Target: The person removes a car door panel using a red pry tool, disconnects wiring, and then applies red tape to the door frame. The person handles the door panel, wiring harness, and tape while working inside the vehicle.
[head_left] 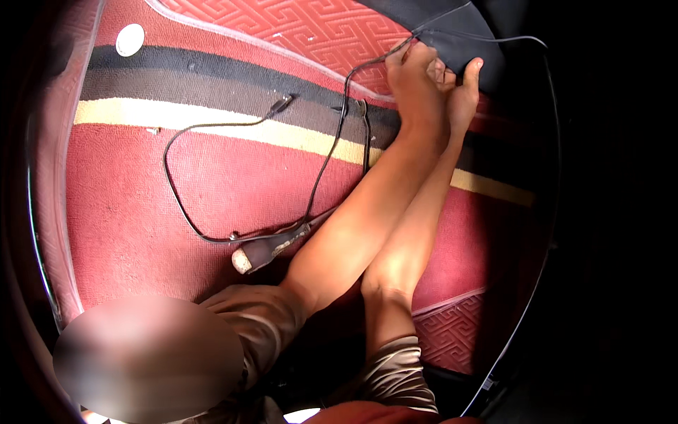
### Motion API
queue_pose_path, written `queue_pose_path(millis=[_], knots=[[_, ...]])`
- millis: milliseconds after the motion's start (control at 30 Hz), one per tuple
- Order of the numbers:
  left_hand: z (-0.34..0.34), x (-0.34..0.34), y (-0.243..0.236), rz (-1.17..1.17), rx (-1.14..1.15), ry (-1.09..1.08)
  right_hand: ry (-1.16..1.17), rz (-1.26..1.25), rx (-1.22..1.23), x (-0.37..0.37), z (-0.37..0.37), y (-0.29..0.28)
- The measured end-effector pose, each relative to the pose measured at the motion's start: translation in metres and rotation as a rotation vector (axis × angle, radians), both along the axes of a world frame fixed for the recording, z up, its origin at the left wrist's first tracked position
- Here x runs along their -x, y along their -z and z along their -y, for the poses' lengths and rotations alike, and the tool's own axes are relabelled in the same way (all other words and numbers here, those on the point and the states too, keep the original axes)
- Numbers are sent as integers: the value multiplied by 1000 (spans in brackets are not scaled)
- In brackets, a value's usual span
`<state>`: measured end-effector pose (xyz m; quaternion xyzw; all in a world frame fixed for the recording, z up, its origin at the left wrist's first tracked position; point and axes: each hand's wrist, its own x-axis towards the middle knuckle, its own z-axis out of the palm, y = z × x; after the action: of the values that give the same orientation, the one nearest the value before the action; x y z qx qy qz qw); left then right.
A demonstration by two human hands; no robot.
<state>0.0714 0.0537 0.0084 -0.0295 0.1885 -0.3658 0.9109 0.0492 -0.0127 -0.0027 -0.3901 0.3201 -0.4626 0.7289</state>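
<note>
Both my arms reach to the upper right, beside a smooth dark grey piece with a seam [462, 25]. My left hand [418, 74] is closed, its fingers at a thin black cable [344, 106] where that meets the grey piece. Close against it, my right hand [462, 95] has curled fingers and a raised thumb at the lower edge of the grey piece; what it grips is hidden. The cable loops down across the carpet to a plug end [282, 104]. A screwdriver [265, 251] with a worn dark handle lies by my left forearm, which hides part of its shaft.
Red carpet [141, 198] with black, brown and yellow stripes spreads beneath. A red patterned mat [296, 32] lies at the top. A white disc [130, 40] rests at the upper left. Another dark cord piece [366, 134] lies near my left forearm. Deep shadow covers the right side.
</note>
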Motion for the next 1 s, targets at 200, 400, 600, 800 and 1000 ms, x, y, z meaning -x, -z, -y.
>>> queue_pose_path(millis=[200,400,600,800,1000], knots=[[7,-8,9,41,92,157,77,19,86,8,8,5],[9,-20,15,310,-164,52,19,116,-8,0,2,0],[10,-20,5,381,-369,-40,-53,134,59,-2,-9,-7],[12,-17,-3,289,-343,-31,19,60,73,-4,-12,-16],[33,-17,5,19,-7,49,-50,86,3,-4,4,-5]])
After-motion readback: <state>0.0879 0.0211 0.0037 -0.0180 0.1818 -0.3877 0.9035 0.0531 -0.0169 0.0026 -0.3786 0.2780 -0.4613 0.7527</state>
